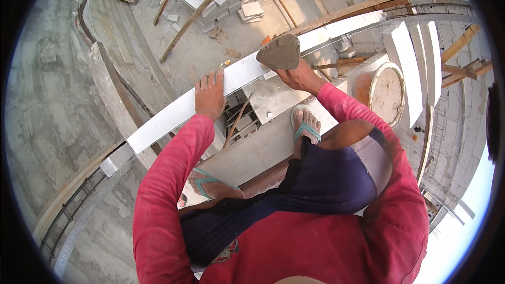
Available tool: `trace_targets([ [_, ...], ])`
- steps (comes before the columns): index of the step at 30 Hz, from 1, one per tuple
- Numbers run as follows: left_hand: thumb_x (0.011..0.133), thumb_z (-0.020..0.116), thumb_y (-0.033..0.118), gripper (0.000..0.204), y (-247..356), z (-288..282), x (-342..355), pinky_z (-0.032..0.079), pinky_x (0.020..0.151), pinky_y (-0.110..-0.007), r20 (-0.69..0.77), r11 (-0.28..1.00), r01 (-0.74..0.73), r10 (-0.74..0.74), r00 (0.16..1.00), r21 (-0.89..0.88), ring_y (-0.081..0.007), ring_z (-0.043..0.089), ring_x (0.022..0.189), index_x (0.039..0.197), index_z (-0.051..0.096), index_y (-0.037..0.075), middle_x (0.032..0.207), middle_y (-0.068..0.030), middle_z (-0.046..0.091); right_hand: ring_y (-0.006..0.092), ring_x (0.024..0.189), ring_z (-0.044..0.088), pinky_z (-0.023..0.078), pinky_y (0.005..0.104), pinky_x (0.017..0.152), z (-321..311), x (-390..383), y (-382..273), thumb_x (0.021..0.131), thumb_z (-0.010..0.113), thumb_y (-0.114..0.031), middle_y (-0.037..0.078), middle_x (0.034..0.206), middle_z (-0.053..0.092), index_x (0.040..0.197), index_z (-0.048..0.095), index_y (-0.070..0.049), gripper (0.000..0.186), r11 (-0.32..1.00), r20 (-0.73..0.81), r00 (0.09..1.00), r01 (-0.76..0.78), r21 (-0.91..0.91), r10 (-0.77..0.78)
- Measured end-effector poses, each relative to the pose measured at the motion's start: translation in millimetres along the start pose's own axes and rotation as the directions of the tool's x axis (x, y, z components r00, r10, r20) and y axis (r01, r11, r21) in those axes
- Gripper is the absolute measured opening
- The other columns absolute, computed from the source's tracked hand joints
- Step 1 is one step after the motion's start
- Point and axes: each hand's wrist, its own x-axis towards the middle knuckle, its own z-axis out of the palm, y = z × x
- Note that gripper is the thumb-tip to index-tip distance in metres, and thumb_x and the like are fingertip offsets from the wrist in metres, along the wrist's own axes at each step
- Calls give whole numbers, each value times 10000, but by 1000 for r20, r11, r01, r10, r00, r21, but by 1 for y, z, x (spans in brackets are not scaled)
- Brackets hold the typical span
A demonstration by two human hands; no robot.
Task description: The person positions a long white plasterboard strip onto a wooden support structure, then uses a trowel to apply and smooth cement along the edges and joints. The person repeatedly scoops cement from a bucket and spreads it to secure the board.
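Evidently, the right hand (299,77) grips the trowel (280,52), while the left hand (210,96) lies on the slab (243,74), fingers (211,79) extended. Uneven pressure there could tip it.

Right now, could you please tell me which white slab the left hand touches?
The long slab spanning crosswise, under the left hand; the slabs at right and the stacked slabs beyond are untouched.

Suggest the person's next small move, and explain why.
Perhaps tap the white slab lightly with the trowel, since the left hand lies across the slab and the right hand holds the trowel over it.
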Motion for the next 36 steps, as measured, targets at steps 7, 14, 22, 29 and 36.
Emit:
trace_targets([
  [7,922,793,451,960,-19,-3,-1,320,1246,-520,22,969,-81,89,996,-232,-364,459,1446,1661,272,128,1551,-173,478,422,1233,592,485,499,1060,-36,-10,2,1051,599,-226,203,1332,645,1342,635,-74,331,943,-42,961,-258,210,273],
  [14,918,789,377,945,-17,-7,5,290,1240,-544,-13,949,-191,194,981,-249,-421,432,1447,1667,274,116,1587,-221,451,407,1130,630,503,479,991,-78,-48,-15,1065,613,-299,211,1227,664,1276,638,-48,329,926,-296,883,-308,220,364],
  [22,906,809,379,934,-22,-2,3,273,1251,-557,-29,938,-251,252,967,-239,-407,376,1488,1656,309,134,1613,-191,390,369,1048,660,512,465,920,-128,-113,-47,1093,587,-323,220,1164,667,1381,557,-34,409,645,-271,588,-662,382,763],
  [29,920,790,388,931,-28,-4,3,265,1255,-555,-52,913,-322,320,946,-249,-409,335,1518,1668,290,150,1657,-192,336,307,992,684,526,421,898,-149,-200,-67,1088,613,-298,230,1070,699,1342,561,7,400,515,-530,294,-789,336,796],
  [36,926,781,418,969,-49,-12,11,264,1261,-541,16,865,-456,469,883,-209,-401,292,1556,1689,242,159,1700,-192,273,278,926,682,548,404,822,-172,-279,-81,1009,713,-274,194,1124,686,1379,529,-18,485,252,-522,-1,-876,412,853],
])
